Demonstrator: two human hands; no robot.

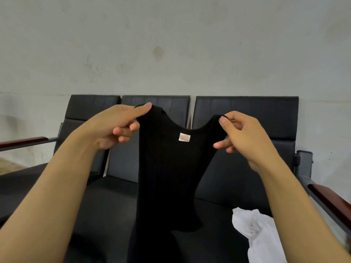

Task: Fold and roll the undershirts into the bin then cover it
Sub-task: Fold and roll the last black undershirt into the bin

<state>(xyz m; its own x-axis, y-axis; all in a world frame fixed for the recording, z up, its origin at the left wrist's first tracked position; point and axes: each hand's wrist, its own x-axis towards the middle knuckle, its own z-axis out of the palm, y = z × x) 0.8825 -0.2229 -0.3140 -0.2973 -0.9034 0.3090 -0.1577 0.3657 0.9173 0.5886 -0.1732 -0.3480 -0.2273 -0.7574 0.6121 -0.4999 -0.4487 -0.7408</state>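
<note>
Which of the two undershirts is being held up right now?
The black undershirt: the left hand and right hand pinch its straps. The white undershirt lies crumpled on the seat, untouched.

This looks like a waiting area or lobby rather than a home: a row of joined black padded seats (245, 118) with metal frames and dark red wooden armrests (330, 198) stands against a bare, stained, pale plaster wall (171, 44).

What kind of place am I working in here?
Probably a waiting area or lobby: joined black padded seats with wooden armrests stand against a stained bare wall.
</note>
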